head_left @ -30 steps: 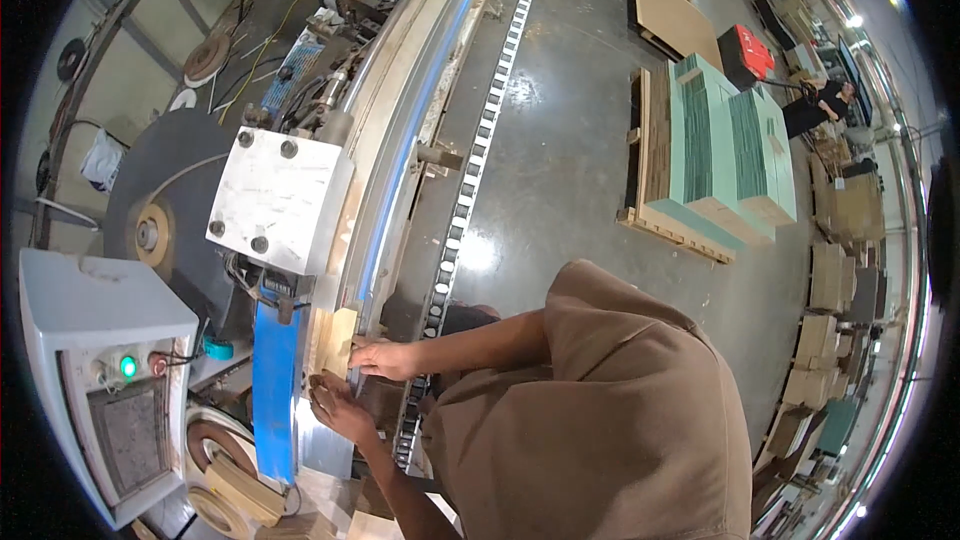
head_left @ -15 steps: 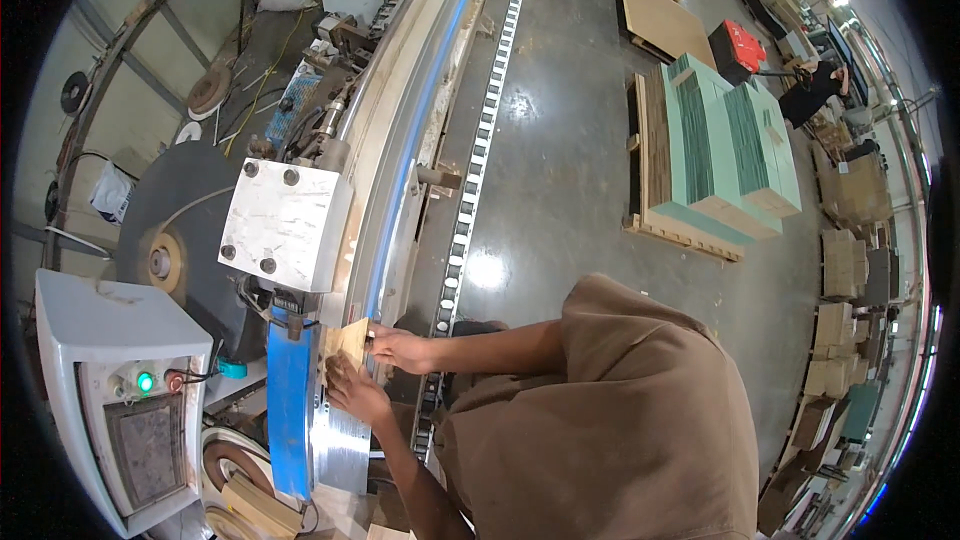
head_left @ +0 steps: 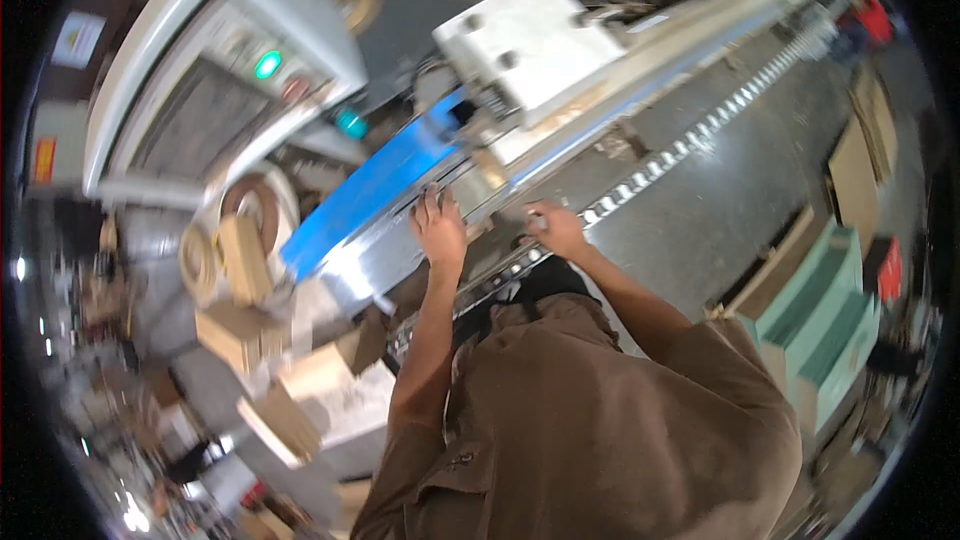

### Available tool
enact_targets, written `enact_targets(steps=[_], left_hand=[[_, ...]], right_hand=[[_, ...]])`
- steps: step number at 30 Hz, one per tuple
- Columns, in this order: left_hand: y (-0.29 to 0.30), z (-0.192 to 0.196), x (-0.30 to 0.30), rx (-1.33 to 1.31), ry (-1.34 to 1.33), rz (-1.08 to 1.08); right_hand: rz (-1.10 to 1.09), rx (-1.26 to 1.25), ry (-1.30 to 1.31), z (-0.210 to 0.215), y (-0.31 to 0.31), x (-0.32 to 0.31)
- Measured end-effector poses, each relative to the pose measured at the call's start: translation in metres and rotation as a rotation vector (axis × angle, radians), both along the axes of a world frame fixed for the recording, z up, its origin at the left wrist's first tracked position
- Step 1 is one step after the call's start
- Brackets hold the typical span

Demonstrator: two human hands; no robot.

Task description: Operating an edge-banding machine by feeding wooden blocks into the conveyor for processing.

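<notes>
My left hand [head_left: 438, 227] lies on the shiny metal bed [head_left: 365, 265] of an edge machine, fingers stretched out beside the long blue guard [head_left: 375, 180]. It holds nothing that I can see. To its right, over the near side of the bed, my right hand [head_left: 560, 230] has its fingers curled in; a small greyish spot shows between them, too blurred to name. Ahead of both hands a pale wooden piece [head_left: 490, 168] sits at the mouth of the machine, below the white block-shaped head [head_left: 530, 40]. Neither hand visibly touches it.
A grey control cabinet [head_left: 225, 80] with a lit green button stands at the left. Wooden blocks [head_left: 240, 335] and a tape roll [head_left: 255, 210] are by the machine's near end. A roller track [head_left: 690, 145] runs along its side. Green-edged panels [head_left: 820, 315] stand stacked at the right.
My view has swung round, so the machine now lies diagonally. My hands have come apart and away from the wooden piece, which both were touching before.
</notes>
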State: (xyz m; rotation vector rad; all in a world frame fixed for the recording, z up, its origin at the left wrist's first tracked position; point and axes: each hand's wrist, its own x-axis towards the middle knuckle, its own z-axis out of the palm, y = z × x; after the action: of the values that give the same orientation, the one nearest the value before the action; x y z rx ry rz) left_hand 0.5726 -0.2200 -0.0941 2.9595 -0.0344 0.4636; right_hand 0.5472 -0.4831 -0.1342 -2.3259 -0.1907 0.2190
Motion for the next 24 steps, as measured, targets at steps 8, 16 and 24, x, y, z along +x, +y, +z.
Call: enact_targets(steps=[8,16,24], left_hand=[[0.164,0.173,-0.132,0.062,0.143,0.273],[0.315,0.201,-0.259,0.332,0.904,0.538],[0.337,0.174,-0.279,0.101,0.678,0.260]], right_hand=[[-0.030,-0.219,-0.087,0.010,0.014,0.001],[0.065,-0.303,-0.050,-0.004,0.024,0.007],[0.081,-0.270,0.025,-0.001,0.017,0.002]])
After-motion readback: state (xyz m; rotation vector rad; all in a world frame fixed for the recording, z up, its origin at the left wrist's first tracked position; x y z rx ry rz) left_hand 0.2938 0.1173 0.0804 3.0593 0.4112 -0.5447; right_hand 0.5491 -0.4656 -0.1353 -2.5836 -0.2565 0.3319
